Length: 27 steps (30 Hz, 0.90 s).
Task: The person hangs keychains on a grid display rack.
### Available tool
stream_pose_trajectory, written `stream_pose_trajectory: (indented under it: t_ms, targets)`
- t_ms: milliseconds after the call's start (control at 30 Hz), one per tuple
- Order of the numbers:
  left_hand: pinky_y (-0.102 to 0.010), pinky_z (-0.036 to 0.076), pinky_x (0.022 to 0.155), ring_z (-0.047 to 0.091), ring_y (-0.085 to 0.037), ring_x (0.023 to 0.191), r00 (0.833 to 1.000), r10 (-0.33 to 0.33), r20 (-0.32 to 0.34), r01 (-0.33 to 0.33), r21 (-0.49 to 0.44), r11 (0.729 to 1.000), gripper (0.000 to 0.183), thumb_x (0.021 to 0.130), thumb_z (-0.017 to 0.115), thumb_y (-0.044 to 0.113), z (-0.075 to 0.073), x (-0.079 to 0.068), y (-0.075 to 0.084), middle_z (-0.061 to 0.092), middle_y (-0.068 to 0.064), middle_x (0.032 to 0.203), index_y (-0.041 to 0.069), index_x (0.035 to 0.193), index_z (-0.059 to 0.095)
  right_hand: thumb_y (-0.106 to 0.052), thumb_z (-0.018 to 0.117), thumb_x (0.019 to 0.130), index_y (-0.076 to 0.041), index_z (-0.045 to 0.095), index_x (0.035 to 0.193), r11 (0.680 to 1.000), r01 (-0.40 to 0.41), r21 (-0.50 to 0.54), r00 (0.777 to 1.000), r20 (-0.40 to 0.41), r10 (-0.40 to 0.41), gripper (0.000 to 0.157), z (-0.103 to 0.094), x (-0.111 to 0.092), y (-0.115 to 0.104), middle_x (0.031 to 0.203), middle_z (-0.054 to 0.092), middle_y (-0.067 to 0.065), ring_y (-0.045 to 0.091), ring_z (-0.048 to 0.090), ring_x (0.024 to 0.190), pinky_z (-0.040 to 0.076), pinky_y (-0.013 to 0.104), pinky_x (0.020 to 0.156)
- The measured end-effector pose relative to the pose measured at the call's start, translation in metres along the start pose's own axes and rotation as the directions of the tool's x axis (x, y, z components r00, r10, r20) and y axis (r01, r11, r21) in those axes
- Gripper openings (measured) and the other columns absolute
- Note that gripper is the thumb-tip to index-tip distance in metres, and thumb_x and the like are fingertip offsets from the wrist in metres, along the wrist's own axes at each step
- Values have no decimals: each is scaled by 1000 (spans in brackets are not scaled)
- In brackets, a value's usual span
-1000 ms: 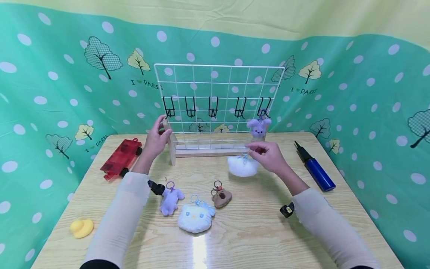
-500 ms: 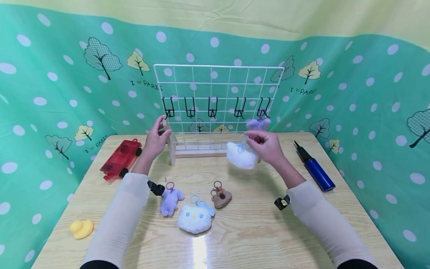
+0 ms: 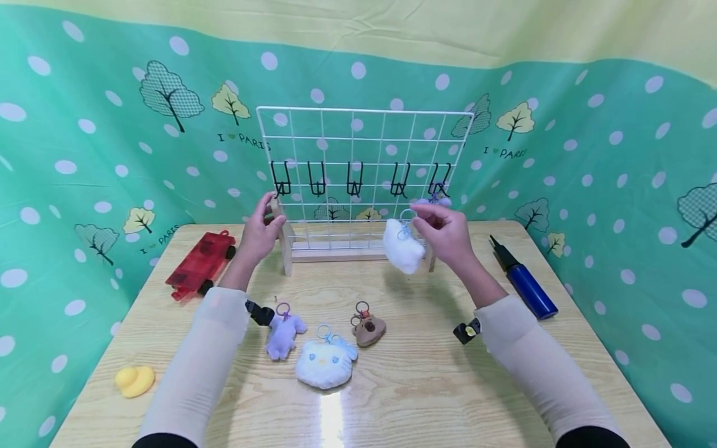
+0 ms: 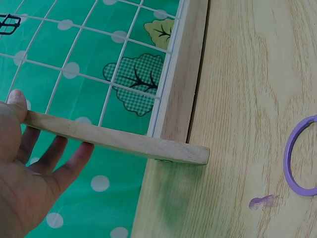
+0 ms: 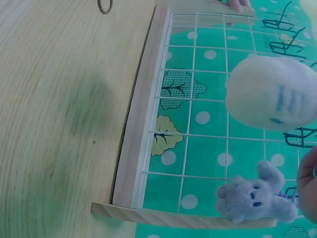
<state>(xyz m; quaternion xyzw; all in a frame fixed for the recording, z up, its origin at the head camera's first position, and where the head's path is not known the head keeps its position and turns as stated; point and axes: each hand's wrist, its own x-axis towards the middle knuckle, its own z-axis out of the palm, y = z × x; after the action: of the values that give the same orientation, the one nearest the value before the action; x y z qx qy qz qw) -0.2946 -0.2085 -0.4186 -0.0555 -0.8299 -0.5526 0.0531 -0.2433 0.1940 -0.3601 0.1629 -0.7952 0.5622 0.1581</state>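
Right hand (image 3: 450,235) pinches the white plush (image 3: 403,249) by its ring (image 3: 407,211), now raised higher before the rack (image 3: 336,254)'s right half: nearer the hooks (image 3: 399,192), not yet hung. Left hand (image 3: 261,231) grips the rack's left end.

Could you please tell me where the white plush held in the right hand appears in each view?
Head: the white plush, just right of centre, hanging from the right hand.
Left wrist: not visible.
Right wrist: right side, slightly above mid-height.
Shared landmark: the white wire grid.
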Motion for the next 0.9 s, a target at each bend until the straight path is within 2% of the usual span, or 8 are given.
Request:
stream_pose_trajectory:
  t_ms: [167, 400, 567, 700, 900]
  targets:
    - [-58, 51, 106, 46, -43, 141, 1000, -6, 1, 6, 0, 1000, 63, 107, 53, 29, -1, -1, 0, 39, -22, 157, 44, 159, 22, -9, 73, 94, -5, 75, 117, 1000, 7, 12, 1000, -12, -7, 24, 2, 2, -2, 92, 65, -7, 10, 53, 72, 45, 14, 57]
    - [-58, 51, 106, 46, -42, 141, 1000, -12, -2, 12, 7, 1000, 63, 106, 53, 31, 0, 0, 2, 39, -20, 158, 47, 158, 22, -12, 72, 95, -5, 74, 119, 1000, 13, -1, 998, -54, -13, 24, 6, 4, -7, 88, 62, -6, 13, 51, 72, 43, 15, 57]
    - [-60, 52, 105, 48, -45, 139, 1000, 21, -10, -21, 2, 1000, 62, 107, 54, 25, 1, 0, 1, 41, -24, 155, 39, 159, 24, -11, 71, 95, -6, 75, 119, 1000, 12, 5, 995, -97, -11, 24, 9, 8, -11, 84, 62, -9, 11, 50, 71, 41, 15, 57]
    - [-60, 52, 104, 49, -46, 138, 1000, 30, -7, -30, -3, 1000, 62, 107, 54, 23, 1, -1, 2, 42, -25, 154, 37, 160, 25, -3, 70, 94, 0, 73, 118, 999, 1, 35, 993, -114, 3, 25, 12, 11, -13, 81, 61, -10, 9, 49, 69, 39, 14, 57]
    - [-61, 49, 107, 45, -45, 141, 1000, -4, 9, 4, -20, 1000, 65, 107, 53, 25, 0, -2, 4, 38, -23, 158, 39, 161, 21, 0, 69, 93, 5, 72, 116, 999, -10, 46, 992, -127, 16, 24, 15, 5, -37, 79, 60, -11, 9, 49, 70, 41, 13, 58]
